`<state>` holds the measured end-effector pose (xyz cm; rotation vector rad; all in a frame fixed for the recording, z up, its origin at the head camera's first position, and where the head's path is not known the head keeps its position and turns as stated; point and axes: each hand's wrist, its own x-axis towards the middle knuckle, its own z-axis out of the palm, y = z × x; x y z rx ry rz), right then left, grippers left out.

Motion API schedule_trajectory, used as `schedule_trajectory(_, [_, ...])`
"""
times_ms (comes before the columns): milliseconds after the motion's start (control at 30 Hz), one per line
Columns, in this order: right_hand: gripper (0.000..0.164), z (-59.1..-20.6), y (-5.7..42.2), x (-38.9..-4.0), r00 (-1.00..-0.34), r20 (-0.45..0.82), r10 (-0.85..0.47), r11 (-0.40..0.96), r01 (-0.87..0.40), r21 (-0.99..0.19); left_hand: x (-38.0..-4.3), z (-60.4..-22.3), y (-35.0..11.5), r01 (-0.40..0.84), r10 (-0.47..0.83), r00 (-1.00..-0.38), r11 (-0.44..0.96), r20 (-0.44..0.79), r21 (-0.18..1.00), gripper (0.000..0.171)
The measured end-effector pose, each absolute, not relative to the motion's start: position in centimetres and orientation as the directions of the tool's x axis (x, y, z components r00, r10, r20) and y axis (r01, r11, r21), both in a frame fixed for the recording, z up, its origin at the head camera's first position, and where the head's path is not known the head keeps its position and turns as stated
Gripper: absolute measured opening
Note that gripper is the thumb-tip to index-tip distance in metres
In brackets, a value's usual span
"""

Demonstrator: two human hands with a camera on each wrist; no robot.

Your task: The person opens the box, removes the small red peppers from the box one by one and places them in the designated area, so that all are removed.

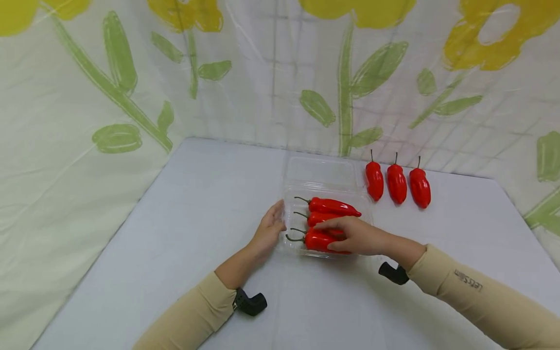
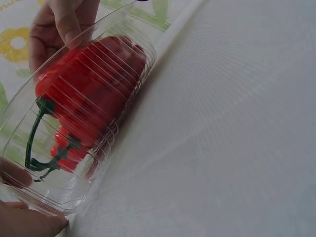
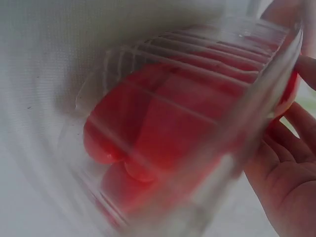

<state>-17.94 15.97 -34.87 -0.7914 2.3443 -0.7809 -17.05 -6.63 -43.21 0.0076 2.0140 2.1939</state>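
Note:
A clear plastic container lies with its lid opened back, and several long red peppers with green stems lie in it side by side. My left hand rests against the container's left wall, fingers fairly straight; in the left wrist view its thumb shows beside the ribbed corner. From the right, my right hand reaches over the peppers and grips the red pepper nearest me, thumb on the near side and fingers on the far side. Its fingers curl above the rim in the right wrist view.
Three more red peppers stand in a row at the back right of the white table, stems pointing away. The transparent lid lies behind the container. A flower-printed curtain hangs along the back and sides.

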Motion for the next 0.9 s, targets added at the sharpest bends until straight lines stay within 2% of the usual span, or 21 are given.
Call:
schedule_trajectory(367, [0.055, -35.0, 15.9, -17.7, -0.674, -0.3, -0.675, 0.676, -0.402, -0.618, -17.1, -42.9, -6.4, -0.129, 0.126, -0.985, -0.054, -0.121, 0.99, 0.073])
schedule_trajectory(667, [0.063, -35.4, 16.6, -18.4, -0.628, -0.331, -0.704, 0.668, -0.427, -0.61, -17.1, -43.2, -6.5, -0.128, 0.124, -0.985, -0.068, -0.119, 0.989, 0.073])
schedule_trajectory(900, [0.064, -35.8, 17.1, -18.9, -0.62, -0.326, -0.714, 0.659, -0.437, -0.613, -17.0, -43.0, -6.5, -0.137, 0.127, -0.984, -0.065, -0.128, 0.988, 0.072])
